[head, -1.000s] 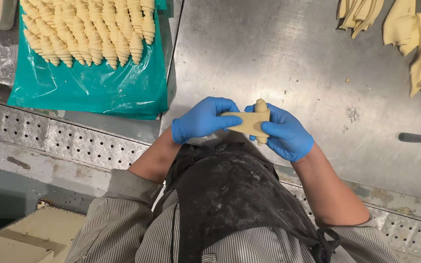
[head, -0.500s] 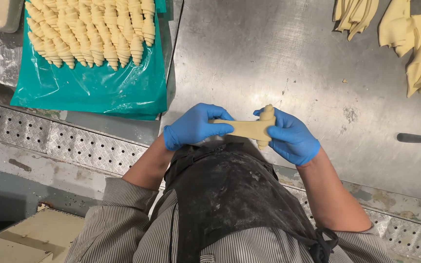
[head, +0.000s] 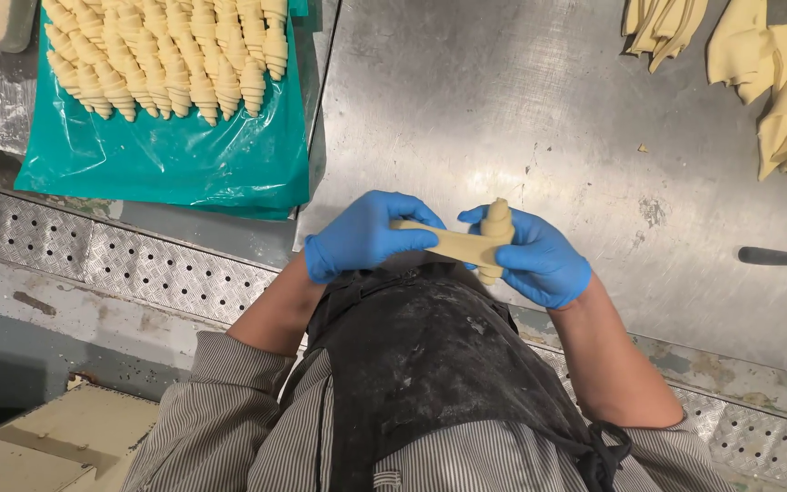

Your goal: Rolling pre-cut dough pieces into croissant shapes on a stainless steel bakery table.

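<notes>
Both hands wear blue gloves and hold one piece of pale dough (head: 466, 242) just above the near edge of the steel table (head: 521, 109). My left hand (head: 366, 235) pinches the thin stretched end of the dough. My right hand (head: 532, 260) grips the thicker rolled end, which stands up between its fingers. The dough strip runs nearly level between the two hands.
A teal plastic-lined tray (head: 166, 164) at the upper left carries several rows of shaped raw croissants (head: 166, 55). Cut dough triangles (head: 776, 82) lie at the table's upper right. A dark knife handle (head: 771, 258) rests at the right edge. A perforated metal ledge (head: 93, 260) runs along the left.
The dough has been drawn out longer between the hands, and the rolled end at the right hand has grown thicker. Both hands shifted slightly apart.
</notes>
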